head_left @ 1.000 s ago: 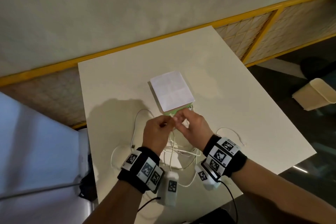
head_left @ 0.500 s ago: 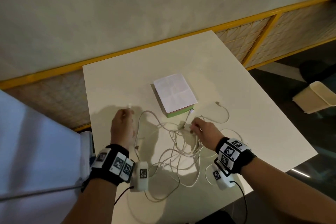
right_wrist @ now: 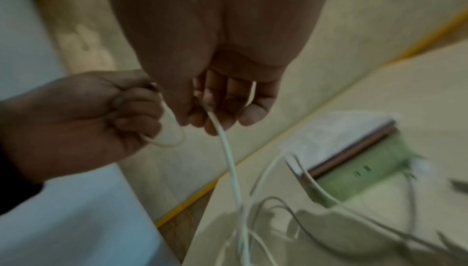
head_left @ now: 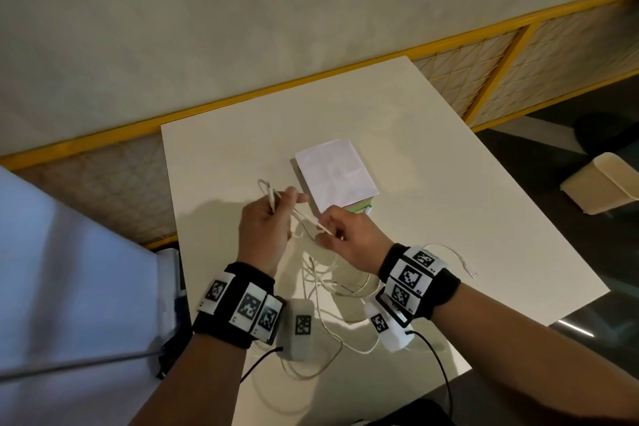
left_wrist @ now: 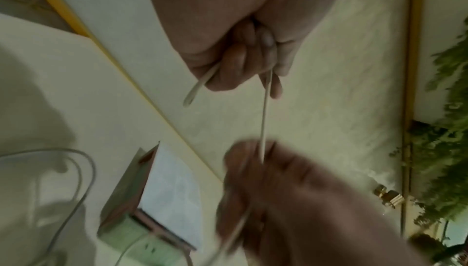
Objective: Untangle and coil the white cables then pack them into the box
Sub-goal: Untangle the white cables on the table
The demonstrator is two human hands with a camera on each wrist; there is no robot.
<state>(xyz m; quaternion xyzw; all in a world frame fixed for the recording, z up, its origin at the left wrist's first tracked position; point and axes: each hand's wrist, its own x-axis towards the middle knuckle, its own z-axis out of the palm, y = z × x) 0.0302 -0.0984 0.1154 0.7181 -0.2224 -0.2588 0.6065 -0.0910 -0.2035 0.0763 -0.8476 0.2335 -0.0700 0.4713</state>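
Both hands are raised over the white table (head_left: 432, 156), each holding the same white cable (head_left: 304, 216). My left hand (head_left: 266, 218) grips it with curled fingers (left_wrist: 243, 58), and a small loop (head_left: 264, 185) sticks up past the knuckles. My right hand (head_left: 340, 232) pinches the cable (right_wrist: 228, 150) a short way along; a taut stretch (left_wrist: 264, 114) runs between the hands. The remaining white cables (head_left: 328, 280) lie tangled on the table under my wrists. The box (head_left: 337, 176), green-sided with a white top, sits just beyond the hands.
One cable end (head_left: 466, 268) trails off to the right on the table. A beige bin (head_left: 605, 188) stands on the floor at the right. A yellow rail (head_left: 242, 97) runs behind the table, and a pale blue surface (head_left: 69, 270) lies on my left.
The hands were apart half a second ago, left hand out to the left. They have come together and lifted, with a cable stretched between them and a loop at the left hand.
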